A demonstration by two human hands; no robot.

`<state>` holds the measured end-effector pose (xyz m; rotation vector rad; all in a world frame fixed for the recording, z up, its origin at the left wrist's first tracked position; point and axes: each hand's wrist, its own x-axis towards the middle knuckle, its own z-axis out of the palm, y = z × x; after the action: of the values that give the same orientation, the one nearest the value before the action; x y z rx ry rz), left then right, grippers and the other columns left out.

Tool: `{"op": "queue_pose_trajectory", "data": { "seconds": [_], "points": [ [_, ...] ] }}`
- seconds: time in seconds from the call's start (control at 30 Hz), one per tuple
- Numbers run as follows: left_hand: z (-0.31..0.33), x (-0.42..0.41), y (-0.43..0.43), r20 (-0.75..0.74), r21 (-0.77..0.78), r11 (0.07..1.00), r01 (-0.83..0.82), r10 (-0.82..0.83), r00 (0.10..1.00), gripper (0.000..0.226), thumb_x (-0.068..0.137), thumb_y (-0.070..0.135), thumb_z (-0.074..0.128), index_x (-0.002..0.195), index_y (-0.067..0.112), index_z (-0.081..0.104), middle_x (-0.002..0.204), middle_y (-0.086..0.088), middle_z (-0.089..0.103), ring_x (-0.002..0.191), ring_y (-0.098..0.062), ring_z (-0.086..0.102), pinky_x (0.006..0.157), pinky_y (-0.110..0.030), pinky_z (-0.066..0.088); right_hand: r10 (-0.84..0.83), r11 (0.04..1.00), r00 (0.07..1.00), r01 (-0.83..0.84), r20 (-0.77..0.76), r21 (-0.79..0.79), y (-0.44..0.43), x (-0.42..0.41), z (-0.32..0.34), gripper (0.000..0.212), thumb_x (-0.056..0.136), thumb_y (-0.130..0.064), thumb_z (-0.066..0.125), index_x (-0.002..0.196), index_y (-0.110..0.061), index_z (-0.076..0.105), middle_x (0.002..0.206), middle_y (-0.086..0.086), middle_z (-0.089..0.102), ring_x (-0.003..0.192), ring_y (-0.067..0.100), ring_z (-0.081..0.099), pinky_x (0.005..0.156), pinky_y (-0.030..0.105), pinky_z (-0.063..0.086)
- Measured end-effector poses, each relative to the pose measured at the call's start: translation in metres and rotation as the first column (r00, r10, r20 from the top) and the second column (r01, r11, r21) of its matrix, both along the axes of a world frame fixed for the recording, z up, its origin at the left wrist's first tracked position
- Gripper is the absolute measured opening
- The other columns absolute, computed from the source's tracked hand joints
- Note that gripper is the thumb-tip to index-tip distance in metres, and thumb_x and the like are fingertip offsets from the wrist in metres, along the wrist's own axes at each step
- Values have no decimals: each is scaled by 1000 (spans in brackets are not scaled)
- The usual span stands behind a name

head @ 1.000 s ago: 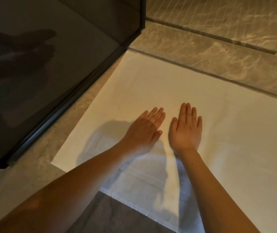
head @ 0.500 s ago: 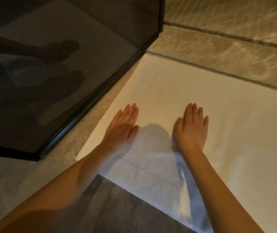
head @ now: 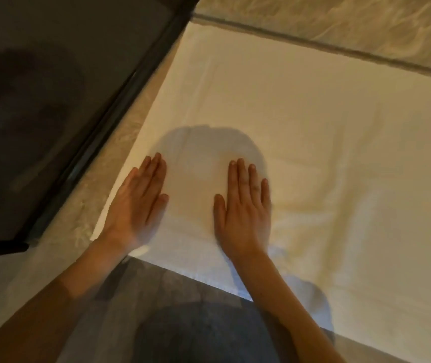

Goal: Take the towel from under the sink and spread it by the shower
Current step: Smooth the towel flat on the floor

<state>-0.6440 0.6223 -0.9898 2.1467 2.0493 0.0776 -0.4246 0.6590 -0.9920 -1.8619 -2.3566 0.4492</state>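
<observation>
We press both palms flat on the towel point(head: 300, 121), fingers straight and together, gripping nothing. The left hand point(head: 138, 203) sits at its 8 o'clock corner beside the shower door point(head: 83, 142); the right hand point(head: 246, 208) lies nearer the wrinkles running toward 3 o'clock.

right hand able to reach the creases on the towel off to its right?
Probably yes. The right hand lies flat and open on the towel; the creases start just beside it, with nothing between.
</observation>
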Motion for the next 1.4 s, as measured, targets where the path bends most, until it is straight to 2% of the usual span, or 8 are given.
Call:
{"op": "queue_pose_trajectory", "data": {
  "seconds": [0.2, 0.33, 0.57, 0.7, 0.9, 1.1, 1.27, 1.4],
  "points": [
    [2, -18, -6, 23, -12, 1000, 12, -12, 1000, 61, 104, 42, 16, 157, 13, 3, 164, -5, 6, 151, -17, 4, 123, -35, 4, -160, 986, 979, 164, 126, -24, -21, 103, 3, 64, 100, -44, 15, 157, -16, 2, 164, 0, -1, 151, 19, -1, 122, 42, 5],
    [2, -17, -7, 4, -73, 996, -54, 55, 998, 63, 103, 41, 12, 156, 8, 6, 165, -8, 5, 151, -16, 0, 123, -38, 3, -240, 969, 965, 245, 108, -36, -21, 90, 12, 65, 99, -40, 15, 156, -11, 5, 164, 6, 3, 151, 23, 0, 122, 45, 5],
    [6, 56, -17, -35, -23, 988, 150, -150, 988, 63, 102, 36, 21, 153, 2, 17, 162, -14, 15, 150, -28, 17, 121, -46, 15, 3, 1000, 999, -4, -37, -22, -19, -21, 11, 62, 99, -37, 29, 155, -12, 18, 162, 5, 18, 150, 23, 12, 123, 44, 8],
    [4, 54, -19, -20, -25, 987, 156, -156, 987, 64, 101, 36, 22, 155, 4, 13, 163, -12, 11, 151, -25, 13, 123, -40, 7, -32, 999, 999, 32, -6, -37, -26, 50, 6, 63, 99, -38, 30, 156, -16, 17, 163, 1, 16, 151, 22, 9, 122, 39, 4],
    [6, 57, -17, 54, -36, 985, 167, -165, 985, 64, 100, 36, 20, 154, 3, 17, 164, -13, 13, 151, -27, 14, 122, -45, 12, -293, 954, 951, 297, 96, -32, -44, 192, 9, 61, 101, -39, 20, 157, -17, 9, 165, -2, 5, 151, 15, -1, 122, 42, 9],
    [20, 75, -11, 65, -45, 986, 163, -160, 985, 66, 101, 40, 14, 153, 0, 18, 163, -16, 14, 149, -33, 17, 121, -50, 13, -339, 939, 934, 343, 114, -12, -52, 211, 10, 61, 101, -38, 18, 157, -14, 9, 164, 1, 6, 151, 17, 1, 123, 41, 7],
    [30, 165, 71, 110, 182, 900, 397, -420, 901, 62, 102, 36, 21, 155, 5, 15, 164, -11, 11, 151, -24, 9, 123, -42, 5, -349, 934, 927, 355, 139, -23, -52, 212, 8, 62, 101, -40, 18, 157, -14, 10, 164, 1, 8, 151, 17, 2, 123, 41, 9],
    [16, 191, 132, 54, 93, 899, 429, -435, 899, 61, 102, 33, 26, 155, 4, 17, 163, -14, 14, 151, -27, 12, 122, -45, 9, -344, 932, 930, 355, 130, -71, -49, 206, 19, 65, 98, -40, 16, 156, -13, 9, 164, 1, 5, 151, 19, 0, 122, 44, 10]
  ]
}}
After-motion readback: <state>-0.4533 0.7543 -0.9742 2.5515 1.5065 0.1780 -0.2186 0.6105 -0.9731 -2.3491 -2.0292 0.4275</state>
